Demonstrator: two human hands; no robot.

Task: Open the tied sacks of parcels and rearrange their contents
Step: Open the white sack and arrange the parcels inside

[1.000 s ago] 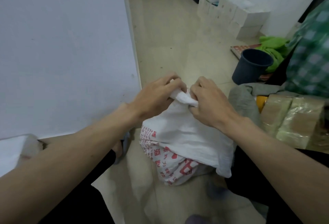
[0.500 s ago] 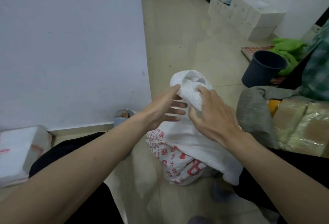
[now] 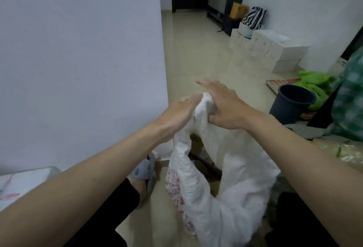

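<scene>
sack (image 3: 231, 184): red print unreadable | left hand (image 3: 179, 116), right hand (image 3: 225, 107) grasp its mouth

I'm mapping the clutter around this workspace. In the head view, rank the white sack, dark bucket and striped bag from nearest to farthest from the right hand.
1. White sack, gripped by the right hand.
2. Dark bucket, on the floor to the right.
3. Striped bag, far back right, on the boxes.
</scene>
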